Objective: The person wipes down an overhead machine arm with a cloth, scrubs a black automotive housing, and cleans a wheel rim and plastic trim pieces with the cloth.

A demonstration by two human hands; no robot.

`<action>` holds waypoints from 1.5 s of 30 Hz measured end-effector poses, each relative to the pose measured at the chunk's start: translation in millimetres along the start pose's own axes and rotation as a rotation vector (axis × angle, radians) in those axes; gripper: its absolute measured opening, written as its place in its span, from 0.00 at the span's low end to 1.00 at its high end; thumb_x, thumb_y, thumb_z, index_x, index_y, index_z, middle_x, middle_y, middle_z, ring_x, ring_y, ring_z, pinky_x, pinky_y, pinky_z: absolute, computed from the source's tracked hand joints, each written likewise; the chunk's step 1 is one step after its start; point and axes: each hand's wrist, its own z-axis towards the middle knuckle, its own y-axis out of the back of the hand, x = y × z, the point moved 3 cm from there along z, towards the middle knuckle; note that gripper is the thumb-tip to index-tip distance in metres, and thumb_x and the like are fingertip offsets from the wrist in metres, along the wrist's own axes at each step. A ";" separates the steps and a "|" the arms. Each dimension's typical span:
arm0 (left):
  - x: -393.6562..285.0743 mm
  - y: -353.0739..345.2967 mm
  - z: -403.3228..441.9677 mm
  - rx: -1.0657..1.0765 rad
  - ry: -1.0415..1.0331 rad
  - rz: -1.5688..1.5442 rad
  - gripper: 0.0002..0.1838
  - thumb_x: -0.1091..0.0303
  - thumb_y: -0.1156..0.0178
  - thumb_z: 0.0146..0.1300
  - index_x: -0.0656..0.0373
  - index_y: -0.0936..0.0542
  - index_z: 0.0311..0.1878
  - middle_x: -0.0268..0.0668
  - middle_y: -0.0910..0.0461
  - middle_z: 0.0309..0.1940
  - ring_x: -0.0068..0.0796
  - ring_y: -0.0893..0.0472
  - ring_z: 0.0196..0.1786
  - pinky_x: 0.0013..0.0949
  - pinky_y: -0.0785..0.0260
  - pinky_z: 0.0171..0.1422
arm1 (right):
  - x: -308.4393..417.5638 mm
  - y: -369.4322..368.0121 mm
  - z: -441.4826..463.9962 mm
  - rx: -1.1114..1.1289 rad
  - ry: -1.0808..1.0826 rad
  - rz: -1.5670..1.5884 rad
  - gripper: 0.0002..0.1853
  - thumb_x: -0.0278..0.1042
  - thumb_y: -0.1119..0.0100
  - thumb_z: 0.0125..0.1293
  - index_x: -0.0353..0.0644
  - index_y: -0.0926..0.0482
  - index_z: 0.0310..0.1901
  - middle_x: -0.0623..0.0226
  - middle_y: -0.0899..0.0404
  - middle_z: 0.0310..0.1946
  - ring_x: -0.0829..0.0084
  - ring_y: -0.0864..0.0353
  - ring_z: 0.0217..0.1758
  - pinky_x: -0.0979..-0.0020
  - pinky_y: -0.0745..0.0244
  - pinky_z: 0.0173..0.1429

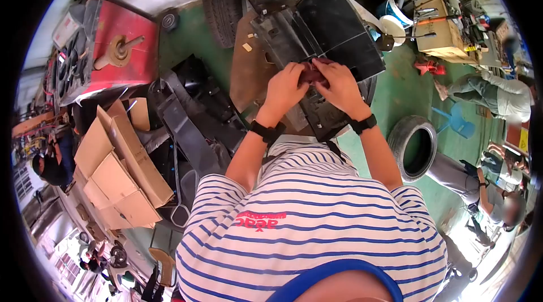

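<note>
Both of my hands meet over a large black plastic part (pixel 339 24) with a boxy, ribbed shape. A small dark red item (pixel 312 74), perhaps a cloth, is pinched between them. My left hand (pixel 287 88) has its fingers bent around the item's left side. On the other side, my right hand (pixel 341 87) curls its fingers onto the same item. The black part lies on a brown board (pixel 244 70), where a small pale piece (pixel 247 47) also rests. What the red item is exactly cannot be made out.
Cardboard boxes (pixel 116 169) and black plastic panels (pixel 195 126) stand on the left, below a red machine (pixel 127 41). One tyre (pixel 222 7) is beyond the board, another (pixel 413 148) at the right. Several people are at the right, near a blue stool (pixel 457 121).
</note>
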 end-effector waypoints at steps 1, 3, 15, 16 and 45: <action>2.8 5.9 4.4 -0.037 0.016 -0.026 0.18 0.71 0.37 0.53 0.58 0.23 0.48 0.41 0.22 0.44 0.43 0.18 0.37 0.39 0.25 0.42 | -1.1 -1.4 9.9 0.002 0.003 0.003 0.30 0.30 0.36 0.53 0.41 0.26 0.61 0.62 0.19 0.43 0.60 0.22 0.50 0.62 0.29 0.53; 15.6 13.5 15.2 -0.088 0.035 -0.048 0.16 0.71 0.37 0.52 0.58 0.23 0.47 0.40 0.22 0.44 0.40 0.18 0.36 0.38 0.25 0.42 | 0.7 -5.8 35.2 -0.050 0.076 0.006 0.32 0.31 0.36 0.55 0.42 0.29 0.64 0.61 0.20 0.44 0.59 0.23 0.53 0.63 0.30 0.55; 108.2 -22.5 31.4 -0.375 0.138 0.149 0.14 0.77 0.42 0.54 0.63 0.18 0.45 0.46 0.19 0.44 0.51 0.21 0.46 0.46 0.27 0.51 | -62.4 -100.4 105.4 0.220 0.093 -0.133 0.22 0.26 0.51 0.62 0.48 0.23 0.58 0.62 0.19 0.43 0.59 0.23 0.52 0.61 0.24 0.52; 105.8 -23.7 27.1 -0.348 0.139 0.174 0.15 0.76 0.41 0.54 0.62 0.18 0.46 0.45 0.19 0.44 0.51 0.21 0.46 0.46 0.27 0.51 | -56.5 -97.7 100.5 0.212 0.116 -0.178 0.21 0.26 0.50 0.61 0.47 0.22 0.56 0.63 0.19 0.40 0.59 0.22 0.49 0.61 0.24 0.50; -13.5 -67.1 -106.2 -0.175 0.442 0.190 0.11 0.66 0.40 0.54 0.58 0.20 0.41 0.44 0.20 0.36 0.49 0.21 0.43 0.47 0.28 0.47 | -45.7 -21.9 2.8 0.367 -0.042 0.626 0.22 0.32 0.31 0.60 0.39 0.21 0.57 0.61 0.18 0.51 0.67 0.19 0.53 0.68 0.28 0.58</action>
